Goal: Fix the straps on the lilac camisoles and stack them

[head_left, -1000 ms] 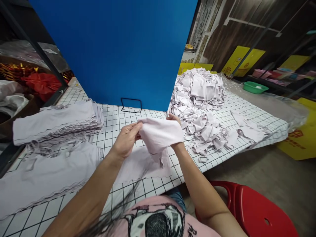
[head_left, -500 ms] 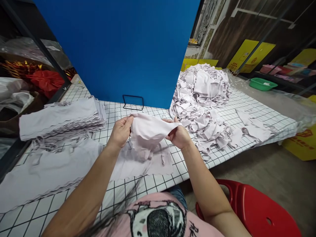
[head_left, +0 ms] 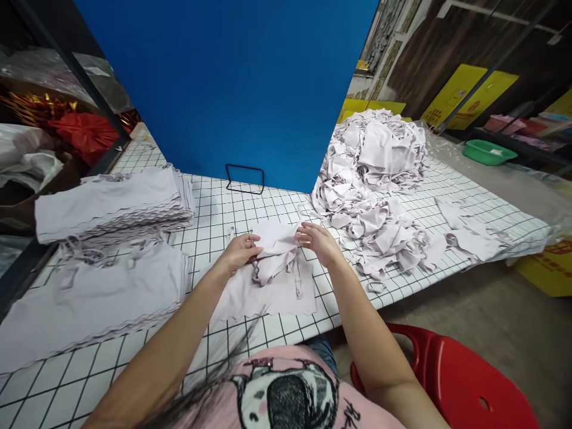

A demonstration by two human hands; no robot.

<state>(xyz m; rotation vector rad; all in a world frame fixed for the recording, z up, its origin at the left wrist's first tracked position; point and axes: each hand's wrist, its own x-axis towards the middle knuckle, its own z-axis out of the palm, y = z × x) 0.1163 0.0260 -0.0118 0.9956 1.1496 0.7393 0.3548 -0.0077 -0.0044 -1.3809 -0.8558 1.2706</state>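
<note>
A crumpled pale lilac garment point(head_left: 276, 253) lies on the gridded table point(head_left: 214, 221), on top of a flat garment point(head_left: 268, 295) of the same colour. My left hand point(head_left: 240, 252) pinches the crumpled garment's left edge. My right hand point(head_left: 318, 243) holds its right edge with curled fingers. Both hands are low, at the table surface.
A big heap of loose lilac garments point(head_left: 373, 185) lies to the right. A neat stack of folded ones point(head_left: 111, 205) sits at the left, with a flat piece point(head_left: 89, 301) in front. A blue board point(head_left: 223, 89) stands behind. A red stool point(head_left: 460, 387) is at my right.
Both hands have lowered the garment from mid-air down onto the flat piece on the table, and it is now bunched smaller between them.
</note>
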